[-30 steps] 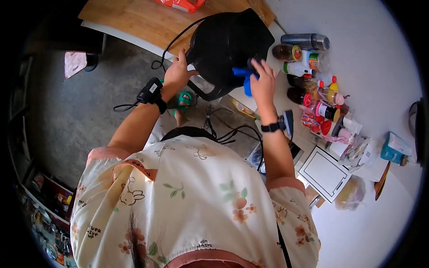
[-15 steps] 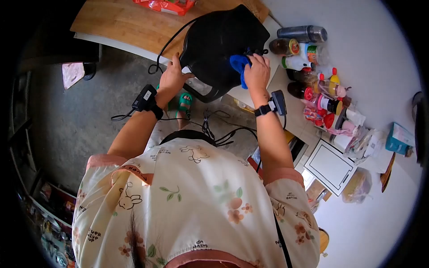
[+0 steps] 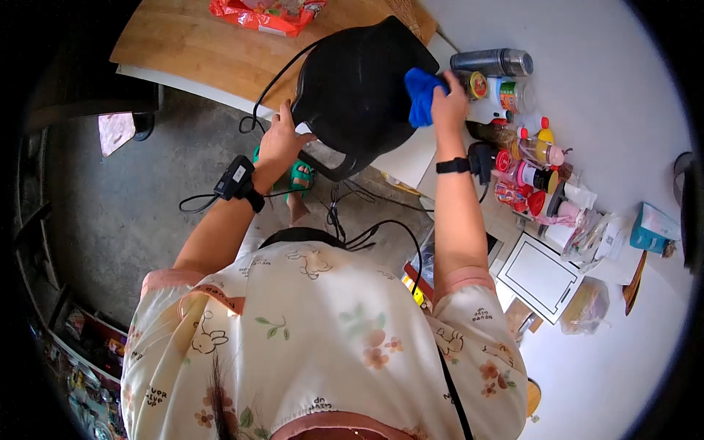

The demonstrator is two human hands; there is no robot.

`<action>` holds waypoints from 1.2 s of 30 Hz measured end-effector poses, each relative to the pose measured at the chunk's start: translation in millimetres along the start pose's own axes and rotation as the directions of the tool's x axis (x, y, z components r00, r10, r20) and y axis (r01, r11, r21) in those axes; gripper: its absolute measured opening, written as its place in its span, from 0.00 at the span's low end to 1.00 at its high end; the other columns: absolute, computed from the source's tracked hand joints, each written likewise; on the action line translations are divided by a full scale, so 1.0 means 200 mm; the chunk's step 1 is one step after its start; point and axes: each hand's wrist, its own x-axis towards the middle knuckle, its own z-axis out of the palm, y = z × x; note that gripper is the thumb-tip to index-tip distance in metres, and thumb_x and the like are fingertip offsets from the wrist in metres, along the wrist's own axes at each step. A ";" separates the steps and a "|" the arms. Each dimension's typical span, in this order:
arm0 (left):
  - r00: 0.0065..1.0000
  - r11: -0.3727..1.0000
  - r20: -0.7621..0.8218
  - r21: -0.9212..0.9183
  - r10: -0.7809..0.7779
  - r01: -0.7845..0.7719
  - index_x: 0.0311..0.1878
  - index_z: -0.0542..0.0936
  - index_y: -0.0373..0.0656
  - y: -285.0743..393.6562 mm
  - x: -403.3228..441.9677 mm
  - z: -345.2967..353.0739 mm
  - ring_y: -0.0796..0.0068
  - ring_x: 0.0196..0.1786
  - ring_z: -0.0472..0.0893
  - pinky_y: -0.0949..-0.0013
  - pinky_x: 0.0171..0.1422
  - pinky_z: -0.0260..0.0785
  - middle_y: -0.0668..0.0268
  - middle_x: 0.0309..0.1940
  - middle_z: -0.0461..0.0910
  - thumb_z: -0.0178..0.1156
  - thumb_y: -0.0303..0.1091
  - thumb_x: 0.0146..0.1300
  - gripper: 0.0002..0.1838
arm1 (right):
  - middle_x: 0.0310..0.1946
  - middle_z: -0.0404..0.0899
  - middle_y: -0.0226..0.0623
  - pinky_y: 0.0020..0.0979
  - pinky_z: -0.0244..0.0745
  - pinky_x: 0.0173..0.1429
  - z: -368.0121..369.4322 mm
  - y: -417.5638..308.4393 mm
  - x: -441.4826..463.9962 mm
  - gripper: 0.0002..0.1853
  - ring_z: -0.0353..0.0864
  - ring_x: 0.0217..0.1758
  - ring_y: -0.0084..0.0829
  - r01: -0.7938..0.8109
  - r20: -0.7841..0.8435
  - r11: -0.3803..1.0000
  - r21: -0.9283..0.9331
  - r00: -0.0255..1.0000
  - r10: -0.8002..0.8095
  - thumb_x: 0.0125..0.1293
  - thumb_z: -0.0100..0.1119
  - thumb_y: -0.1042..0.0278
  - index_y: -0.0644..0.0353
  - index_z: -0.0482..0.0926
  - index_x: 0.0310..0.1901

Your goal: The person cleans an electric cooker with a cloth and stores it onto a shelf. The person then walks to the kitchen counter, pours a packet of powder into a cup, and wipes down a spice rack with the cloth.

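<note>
A large black appliance with a loop handle and a power cord is tilted over the edge of the wooden tabletop. Its exact kind does not show. At its near left side, my left hand grips the rim beside the handle, thumb and fingers apart around the edge. My right hand is closed on a bunched blue cloth, which lies against or just over the appliance's right side; contact is hard to tell.
A wooden tabletop carries a red plastic package. To the right stand a thermos, several jars and bottles, and a white framed panel. Black cables hang near my waist above the concrete floor.
My right hand has moved right and slightly up with the blue cloth, off the dark knob or cord end on the appliance. My left hand keeps its grip; the appliance has shifted slightly.
</note>
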 end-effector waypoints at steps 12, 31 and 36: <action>0.988 0.990 0.073 -0.034 -0.134 0.136 0.77 0.53 0.40 0.09 -0.01 -0.05 0.34 0.63 0.75 0.47 0.63 0.72 0.37 0.64 0.71 0.76 0.37 0.56 0.51 | 0.67 0.74 0.53 0.49 0.65 0.76 0.17 -0.14 -0.26 0.32 0.69 0.72 0.56 0.291 0.091 0.937 -0.193 0.956 -0.278 0.61 0.69 0.68 0.50 0.75 0.69; 0.995 0.994 0.004 -0.057 -0.095 0.095 0.77 0.53 0.42 0.08 -0.01 0.02 0.36 0.63 0.76 0.49 0.62 0.73 0.39 0.64 0.72 0.74 0.38 0.59 0.50 | 0.56 0.82 0.46 0.46 0.75 0.66 0.36 -0.52 0.06 0.30 0.78 0.62 0.50 0.628 -0.017 0.778 0.011 0.778 -0.628 0.56 0.62 0.78 0.51 0.78 0.64; 0.998 0.997 -0.025 -0.039 -0.061 0.060 0.78 0.53 0.42 0.06 -0.01 0.04 0.36 0.58 0.79 0.49 0.57 0.75 0.39 0.60 0.74 0.75 0.39 0.56 0.52 | 0.58 0.82 0.47 0.47 0.76 0.64 0.28 -0.19 0.42 0.27 0.79 0.61 0.52 0.230 0.003 0.967 -0.112 0.973 -0.231 0.59 0.63 0.73 0.54 0.79 0.63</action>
